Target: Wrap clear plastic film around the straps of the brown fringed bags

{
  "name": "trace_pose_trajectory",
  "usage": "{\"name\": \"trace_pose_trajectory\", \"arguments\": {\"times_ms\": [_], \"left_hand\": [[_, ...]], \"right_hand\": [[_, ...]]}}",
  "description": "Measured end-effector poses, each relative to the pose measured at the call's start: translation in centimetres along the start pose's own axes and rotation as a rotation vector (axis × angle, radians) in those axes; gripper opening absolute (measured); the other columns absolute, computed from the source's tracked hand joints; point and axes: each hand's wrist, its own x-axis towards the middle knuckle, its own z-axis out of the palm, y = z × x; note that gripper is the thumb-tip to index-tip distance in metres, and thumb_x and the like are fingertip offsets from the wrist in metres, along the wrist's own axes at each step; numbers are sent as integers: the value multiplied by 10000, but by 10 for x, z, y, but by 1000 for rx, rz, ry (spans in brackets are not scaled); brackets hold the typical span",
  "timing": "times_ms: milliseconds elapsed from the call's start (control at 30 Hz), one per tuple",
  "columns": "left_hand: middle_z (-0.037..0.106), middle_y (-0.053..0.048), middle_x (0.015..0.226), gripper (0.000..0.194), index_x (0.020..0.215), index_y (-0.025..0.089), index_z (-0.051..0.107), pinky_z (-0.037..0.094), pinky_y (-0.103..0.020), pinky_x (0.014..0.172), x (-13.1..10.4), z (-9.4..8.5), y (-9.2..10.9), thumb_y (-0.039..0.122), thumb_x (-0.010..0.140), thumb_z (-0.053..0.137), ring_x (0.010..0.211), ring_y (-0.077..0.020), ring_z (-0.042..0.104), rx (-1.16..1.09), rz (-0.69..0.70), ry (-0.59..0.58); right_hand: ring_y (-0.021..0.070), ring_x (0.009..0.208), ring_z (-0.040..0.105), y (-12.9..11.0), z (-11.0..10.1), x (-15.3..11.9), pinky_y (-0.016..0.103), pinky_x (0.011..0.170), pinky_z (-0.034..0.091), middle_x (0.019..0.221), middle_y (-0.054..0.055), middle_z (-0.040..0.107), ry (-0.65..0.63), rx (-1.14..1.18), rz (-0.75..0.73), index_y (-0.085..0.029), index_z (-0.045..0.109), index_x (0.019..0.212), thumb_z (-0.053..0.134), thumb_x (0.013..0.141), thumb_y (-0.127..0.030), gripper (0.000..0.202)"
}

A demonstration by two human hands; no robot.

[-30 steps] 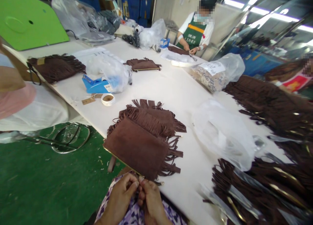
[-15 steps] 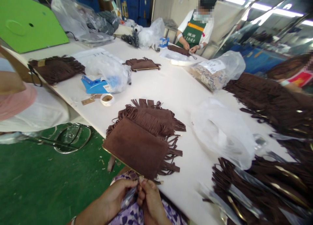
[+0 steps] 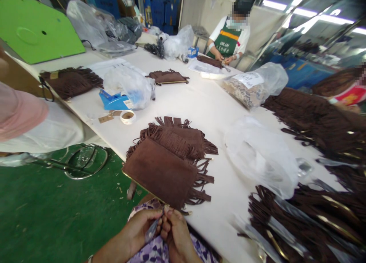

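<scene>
A brown fringed pouch (image 3: 162,171) lies at the table's near edge, its gold-edged side toward me, partly over another brown fringed piece (image 3: 185,139). My left hand (image 3: 141,226) is closed on a small clear plastic piece (image 3: 151,231) just below the pouch's near corner. Beside it, my right hand (image 3: 177,228) is pinched at the gold-coloured end of the pouch's edge. The fingertips of both hands meet there, and what lies between them is too small to make out.
Clear plastic bags (image 3: 257,156) and a pile of brown fringed bags (image 3: 309,221) lie to the right. A blue tape dispenser (image 3: 114,101) and a tape roll (image 3: 127,117) are further left. People are across the table and at the left.
The view has shifted slightly, so the table's far items appear a little lower and further right. Both hands stay at the pouch's corner; the clear plastic piece has tilted slightly.
</scene>
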Motion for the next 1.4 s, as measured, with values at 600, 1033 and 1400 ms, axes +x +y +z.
{"name": "trace_pose_trajectory", "arguments": {"times_ms": [600,1033,1400], "left_hand": [[556,-2,654,398,618,207,482,367,-296,631,-8,1,-10,409,924,328,650,-179,522,1096,623,225],[733,-141,947,603,971,114,681,522,-324,718,-12,-42,26,668,767,559,806,-245,700,471,204,166],[544,-169,1266,489,1238,118,516,359,-466,1073,10,-66,100,446,881,453,1218,-323,484,1396,1080,781]], "right_hand": [[28,390,269,6,-7,2,184,400,188,474,-97,387,8,22,-42,-187,468,637,831,514,-457,469],[70,297,328,-13,-46,-2,216,352,205,423,-36,505,-84,-507,-112,-188,513,638,613,670,-710,533],[292,912,637,-88,-43,10,394,758,470,1143,120,640,496,-1257,-783,-193,490,1302,593,796,-458,581]]}}
